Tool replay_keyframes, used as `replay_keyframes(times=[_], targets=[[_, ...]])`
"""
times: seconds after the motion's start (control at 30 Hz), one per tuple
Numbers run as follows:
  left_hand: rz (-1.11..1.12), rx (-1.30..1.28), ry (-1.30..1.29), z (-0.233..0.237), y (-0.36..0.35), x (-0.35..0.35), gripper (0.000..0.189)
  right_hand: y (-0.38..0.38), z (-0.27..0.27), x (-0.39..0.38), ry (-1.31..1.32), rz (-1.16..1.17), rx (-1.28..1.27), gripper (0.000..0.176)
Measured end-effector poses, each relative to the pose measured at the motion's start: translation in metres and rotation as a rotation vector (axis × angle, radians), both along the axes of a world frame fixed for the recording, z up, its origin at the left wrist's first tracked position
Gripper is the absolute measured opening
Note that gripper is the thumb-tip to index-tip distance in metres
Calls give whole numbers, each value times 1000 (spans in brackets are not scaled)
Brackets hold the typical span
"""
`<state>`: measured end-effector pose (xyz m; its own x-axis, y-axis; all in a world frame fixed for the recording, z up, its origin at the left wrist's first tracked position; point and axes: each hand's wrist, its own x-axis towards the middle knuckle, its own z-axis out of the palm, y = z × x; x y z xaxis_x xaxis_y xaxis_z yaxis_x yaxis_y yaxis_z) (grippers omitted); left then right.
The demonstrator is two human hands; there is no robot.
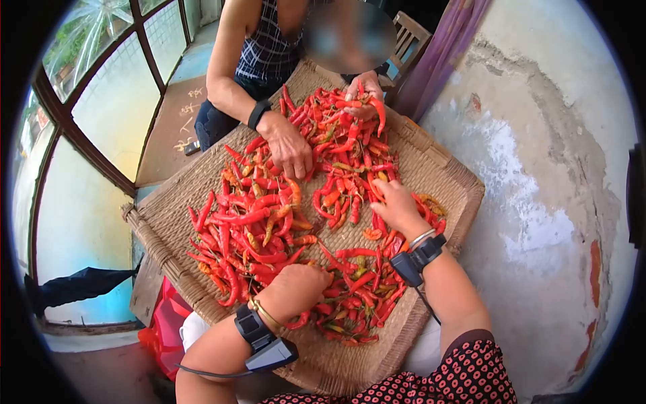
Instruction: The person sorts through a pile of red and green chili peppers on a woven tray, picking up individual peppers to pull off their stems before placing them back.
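Red chili peppers [252,232], some orange or greenish, lie in loose heaps on a square woven tray [330,370]. Low over the near heap, my left hand [294,289] is curled closed; its fingertips are largely hidden, so what it grips cannot be made out. Farther right, my right hand [398,207] reaches into the peppers on that side, thumb and fingers pinched around a chili pepper [375,190]. Each wrist wears a bangle and a strapped black device with a cable.
Across the tray a person's one hand [289,149] rests on the peppers; the other [365,97] holds several. A rough plaster wall [531,202] stands at right, with a wooden chair [410,37] behind. Windows [84,222] and a red plastic bag [168,323] are at left.
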<state>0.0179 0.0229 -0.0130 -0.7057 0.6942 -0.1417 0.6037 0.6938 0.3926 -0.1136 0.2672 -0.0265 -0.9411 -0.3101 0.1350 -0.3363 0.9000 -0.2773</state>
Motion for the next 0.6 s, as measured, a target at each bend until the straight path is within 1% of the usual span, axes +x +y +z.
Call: replay_keyframes(times=[0.03, 0.07, 0.1, 0.17, 0.2, 0.23, 0.27, 0.3, 0.37, 0.4, 0.43, 0.5, 0.53, 0.57, 0.6], targets=[[5, -3, 18, -1, 0, 0, 23, -3, -1, 0, 28, 22, 90, 49], [-21, -27, 3, -1, 0, -1, 24, -5, -5, 1, 93, 31, 121, 53], [-44, -53, -12, -1, -1, -1, 24, -7, -6, -1, 140, 39, 121, 50], [-42, -65, 18, -3, -2, -1, 24, -10, -5, -1, 41, -35, 69, 41], [-43, -78, 23, -1, -1, -1, 22, -8, -8, -3, 65, -26, 66, 41], [-46, -89, 19, -1, -1, 0, 21, -3, -15, -4, 63, -57, 54, 33], [-42, -64, 19, -1, -2, 0, 18, -4, -10, -4, 55, -91, 44, 25], [-39, -62, 25, -1, -2, -1, 18, -3, -5, -3, 61, -89, 46, 25], [-40, -18, 17, 4, -1, 0, 17, -2, 12, 6, 39, -176, -63, 19], [-37, -13, 18, 8, 0, 0, 17, -3, 25, 12, 53, -183, -135, 16], [-5, 32, 2, 13, 0, -1, 17, 0, 28, 14, 54, -180, -129, 16], [32, 81, -13, 17, 1, -3, 17, 11, 33, 15, 257, -96, -297, 14], [64, 197, -22, 18, 1, -3, 16, 17, 34, 14, 332, -41, -290, 13], [97, 311, -30, 18, 1, -3, 15, 17, 40, 16, 331, -37, -289, 13], [102, 313, -29, 15, 0, -4, 15, 15, 51, 22, 113, -122, -541, 14]])
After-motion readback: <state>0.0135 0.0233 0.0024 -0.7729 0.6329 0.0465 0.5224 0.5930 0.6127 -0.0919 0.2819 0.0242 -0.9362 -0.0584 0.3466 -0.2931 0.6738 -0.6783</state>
